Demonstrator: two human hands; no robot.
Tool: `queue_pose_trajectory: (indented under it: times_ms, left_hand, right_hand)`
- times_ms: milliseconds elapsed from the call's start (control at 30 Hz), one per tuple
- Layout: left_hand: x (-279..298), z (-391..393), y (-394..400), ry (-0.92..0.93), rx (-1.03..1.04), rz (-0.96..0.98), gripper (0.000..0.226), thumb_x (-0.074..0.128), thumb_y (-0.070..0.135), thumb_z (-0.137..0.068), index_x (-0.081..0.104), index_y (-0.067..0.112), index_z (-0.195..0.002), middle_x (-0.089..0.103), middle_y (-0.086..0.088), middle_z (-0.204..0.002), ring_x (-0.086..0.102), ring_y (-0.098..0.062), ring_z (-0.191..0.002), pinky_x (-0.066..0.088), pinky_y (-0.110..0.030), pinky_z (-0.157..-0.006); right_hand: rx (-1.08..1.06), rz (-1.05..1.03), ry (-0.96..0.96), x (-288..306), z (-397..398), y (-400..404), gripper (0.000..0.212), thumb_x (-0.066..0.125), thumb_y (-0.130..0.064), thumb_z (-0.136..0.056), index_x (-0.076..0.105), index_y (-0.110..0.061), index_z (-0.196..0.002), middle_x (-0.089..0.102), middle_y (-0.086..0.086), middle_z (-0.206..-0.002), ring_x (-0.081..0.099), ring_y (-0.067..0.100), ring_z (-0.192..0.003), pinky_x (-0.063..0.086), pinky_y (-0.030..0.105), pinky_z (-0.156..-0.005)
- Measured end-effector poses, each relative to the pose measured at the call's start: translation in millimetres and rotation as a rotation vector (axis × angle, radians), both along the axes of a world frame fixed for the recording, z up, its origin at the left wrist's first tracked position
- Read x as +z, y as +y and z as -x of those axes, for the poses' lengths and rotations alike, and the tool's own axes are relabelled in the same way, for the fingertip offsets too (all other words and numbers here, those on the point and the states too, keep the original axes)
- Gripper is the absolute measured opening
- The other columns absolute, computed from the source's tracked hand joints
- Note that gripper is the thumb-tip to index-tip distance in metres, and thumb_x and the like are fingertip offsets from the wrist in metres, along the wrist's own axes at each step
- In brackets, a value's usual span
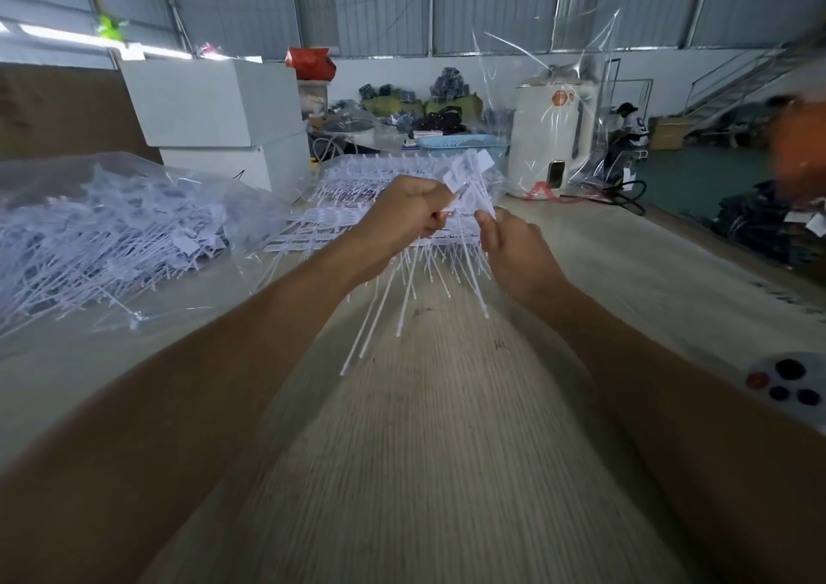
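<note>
Bundle of white plastic ties [469, 187] clenched in left hand [402, 221], tails fanning below | right hand [514, 248] pinching one strand, just beside | tie heads partly hidden by fingers, blurred

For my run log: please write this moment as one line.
left hand grips ties | right hand pinches ties | both over table

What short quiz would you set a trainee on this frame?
1. True or false: the left hand grips a bunch of white ties.
2. What stands wrapped in clear film at the table's far end? A) white appliance B) red bucket C) desk fan
3. Fill in: the clear bag of more ties lies on the person's ____ side.
Key: 1 true; 2 A; 3 left.
</note>
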State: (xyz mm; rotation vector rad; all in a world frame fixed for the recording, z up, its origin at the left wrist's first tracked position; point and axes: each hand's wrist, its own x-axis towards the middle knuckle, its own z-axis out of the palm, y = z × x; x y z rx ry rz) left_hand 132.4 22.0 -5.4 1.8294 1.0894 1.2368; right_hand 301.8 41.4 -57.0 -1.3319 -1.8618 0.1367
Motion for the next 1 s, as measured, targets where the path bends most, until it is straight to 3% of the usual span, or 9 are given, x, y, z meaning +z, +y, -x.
queue_pose_trajectory:
  times_ms: [167, 300, 367, 467, 567, 667, 733, 867, 1000]
  left_hand:
    - [-1.8, -3.7, -2.9, -0.025, -0.073, 0.024, 0.044, 0.055, 0.018, -0.102, 0.047, 0.015, -0.059, 0.04, 0.007, -0.049, 0.033, -0.008, -0.046, 0.032, -0.018, -0.049]
    - [8.3, -1.8, -8.6, -0.098, -0.186, 0.026, 0.034, 0.051, 0.02, -0.103, 0.053, 0.005, -0.073, 0.042, 0.002, -0.053, 0.034, -0.012, -0.046, 0.033, -0.023, -0.052]
    - [21.8, 2.7, -8.2, -0.161, -0.19, -0.027, 0.034, 0.052, 0.024, -0.102, 0.055, 0.0, -0.078, 0.043, 0.005, -0.051, 0.034, -0.011, -0.046, 0.033, -0.023, -0.051]
    - [24.1, 9.0, -3.8, -0.077, -0.048, -0.108, 0.041, 0.052, 0.028, -0.104, 0.052, 0.012, -0.066, 0.044, 0.007, -0.052, 0.039, -0.008, -0.048, 0.037, -0.016, -0.052]
    - [8.1, 9.2, -0.5, 0.02, 0.009, -0.079, 0.044, 0.051, 0.029, -0.105, 0.055, 0.021, -0.062, 0.051, 0.009, -0.053, 0.044, -0.006, -0.049, 0.04, -0.017, -0.057]
    - [4.7, 8.4, -1.3, 0.013, 0.027, -0.059, 0.054, 0.052, 0.029, -0.104, 0.057, 0.027, -0.051, 0.05, 0.011, -0.049, 0.044, -0.007, -0.049, 0.042, -0.021, -0.065]
    - [6.6, 7.5, -2.5, 0.014, 0.029, -0.055, 0.058, 0.052, 0.03, -0.104, 0.053, 0.027, -0.046, 0.046, 0.011, -0.047, 0.044, -0.007, -0.049, 0.041, -0.023, -0.065]
    - [5.0, 8.6, -2.3, 0.011, 0.038, -0.068, 0.049, 0.051, 0.029, -0.105, 0.044, 0.019, -0.057, 0.04, 0.007, -0.05, 0.041, -0.011, -0.051, 0.039, -0.014, -0.056]
    - [2.7, 8.7, 0.2, 0.086, 0.104, -0.094, 0.05, 0.048, 0.03, -0.106, 0.04, 0.019, -0.058, 0.039, 0.014, -0.045, 0.047, -0.017, -0.062, 0.047, -0.029, -0.077]
  right_hand:
    - [-0.024, -0.021, 0.032, -3.0, -0.8, 0.8, 0.042, 0.029, -0.04, -0.109, 0.056, -0.009, -0.109, 0.061, 0.017, -0.089, 0.057, 0.035, -0.091, 0.043, 0.042, -0.077]
    - [-0.175, 0.01, 0.212, -8.8, -22.7, 7.6, 0.043, 0.028, -0.034, -0.111, 0.055, -0.008, -0.089, 0.052, 0.002, -0.069, 0.05, 0.017, -0.061, 0.035, 0.025, -0.057]
    - [-0.271, -0.038, 0.294, -8.0, -40.4, 10.6, 0.051, 0.027, -0.037, -0.11, 0.059, 0.0, -0.098, 0.055, 0.004, -0.073, 0.053, 0.02, -0.064, 0.033, 0.024, -0.06]
    - [-0.152, -0.156, 0.431, 1.8, -32.3, 6.1, 0.046, 0.033, -0.036, -0.109, 0.058, -0.004, -0.09, 0.05, -0.003, -0.065, 0.05, -0.003, -0.052, 0.032, 0.012, -0.046]
    - [-0.008, -0.127, 0.573, 10.4, -8.0, 6.1, 0.037, 0.036, -0.036, -0.108, 0.046, -0.022, -0.076, 0.047, -0.006, -0.067, 0.044, 0.001, -0.056, 0.037, 0.022, -0.056]
    - [0.097, 0.018, 0.741, 3.2, -1.1, 6.7, 0.032, 0.035, -0.037, -0.108, 0.045, -0.022, -0.082, 0.044, -0.002, -0.07, 0.041, 0.013, -0.058, 0.04, 0.03, -0.054]
    - [0.095, 0.089, 0.75, -10.6, -2.3, 5.7, 0.031, 0.037, -0.035, -0.108, 0.047, -0.02, -0.084, 0.044, 0.001, -0.067, 0.042, 0.015, -0.054, 0.043, 0.028, -0.047]
    - [0.14, 0.123, 0.687, -19.8, -2.4, 7.2, 0.027, 0.038, -0.033, -0.108, 0.049, -0.021, -0.086, 0.042, -0.008, -0.051, 0.039, 0.013, -0.046, 0.04, 0.026, -0.043]
    - [0.114, 0.109, 0.595, -16.9, 0.1, 5.8, 0.028, 0.039, -0.028, -0.108, 0.054, -0.022, -0.085, 0.041, -0.013, -0.042, 0.035, 0.003, -0.04, 0.031, 0.025, -0.046]
